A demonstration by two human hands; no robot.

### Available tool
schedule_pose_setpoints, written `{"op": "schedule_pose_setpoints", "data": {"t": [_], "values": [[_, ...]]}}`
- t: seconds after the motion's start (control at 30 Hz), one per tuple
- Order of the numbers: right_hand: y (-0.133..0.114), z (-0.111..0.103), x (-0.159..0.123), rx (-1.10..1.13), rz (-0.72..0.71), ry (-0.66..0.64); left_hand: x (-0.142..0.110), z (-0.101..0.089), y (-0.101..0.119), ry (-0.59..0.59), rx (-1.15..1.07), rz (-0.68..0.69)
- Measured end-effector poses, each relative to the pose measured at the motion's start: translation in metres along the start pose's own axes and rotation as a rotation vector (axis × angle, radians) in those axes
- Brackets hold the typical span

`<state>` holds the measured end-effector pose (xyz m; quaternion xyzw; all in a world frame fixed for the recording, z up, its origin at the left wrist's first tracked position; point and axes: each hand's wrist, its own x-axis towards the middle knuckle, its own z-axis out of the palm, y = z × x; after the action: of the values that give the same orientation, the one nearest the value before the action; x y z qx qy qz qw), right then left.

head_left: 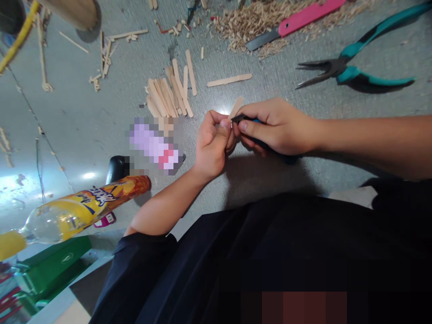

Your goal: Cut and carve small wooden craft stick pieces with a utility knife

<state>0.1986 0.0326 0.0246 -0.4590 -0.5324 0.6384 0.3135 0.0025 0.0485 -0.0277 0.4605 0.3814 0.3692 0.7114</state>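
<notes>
Closed around a flat wooden craft stick (236, 106), my left hand (214, 141) pinches it between thumb and fingers, and its upper end sticks out between my hands. My right hand (281, 128) grips small pliers (240, 118) with dark jaws and blue-black handles. The jaws meet the stick close to my left thumb; whether they bite into it is too small to tell. Left of my hands lies a pile of craft sticks (165, 96), and a single craft stick (229, 80) rests just above them.
Teal-handled long-nose pliers (344, 69) lie open at upper right. A pink-handled saw blade (297, 22) rests on wood chips (243, 27). A blurred purple pack (153, 144), a drink bottle (87, 204) and a green bin (54, 258) are on the left. Stick pieces (107, 58) lie farther back.
</notes>
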Motion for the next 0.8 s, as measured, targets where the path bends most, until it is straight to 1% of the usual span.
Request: {"op": "schedule_pose_setpoints", "data": {"t": [0.13, 0.3, 0.5, 0.63, 0.67, 0.8], "values": [[0.0023, 0.0003, -0.0014, 0.020, -0.007, 0.000, -0.0010, -0.0001, -0.0006, 0.021, 0.016, -0.012], [0.0032, 0.0008, -0.0019, 0.101, -0.041, 0.031, -0.0014, -0.0014, -0.0009, 0.005, -0.012, 0.003], [-0.0007, 0.0035, -0.0033, 0.116, 0.020, 0.036, -0.0043, 0.0023, 0.0005, 0.047, -0.015, 0.007], [-0.0026, 0.0047, -0.0051, 0.120, 0.017, 0.049, -0.0049, 0.0030, -0.0011, 0.068, 0.008, 0.008], [-0.0030, 0.0049, -0.0055, 0.117, 0.017, 0.052, -0.0049, 0.0030, -0.0015, 0.065, 0.012, 0.021], [-0.0046, 0.0060, -0.0065, 0.109, 0.033, 0.063, -0.0046, 0.0055, -0.0022, 0.020, -0.029, 0.148]]}}
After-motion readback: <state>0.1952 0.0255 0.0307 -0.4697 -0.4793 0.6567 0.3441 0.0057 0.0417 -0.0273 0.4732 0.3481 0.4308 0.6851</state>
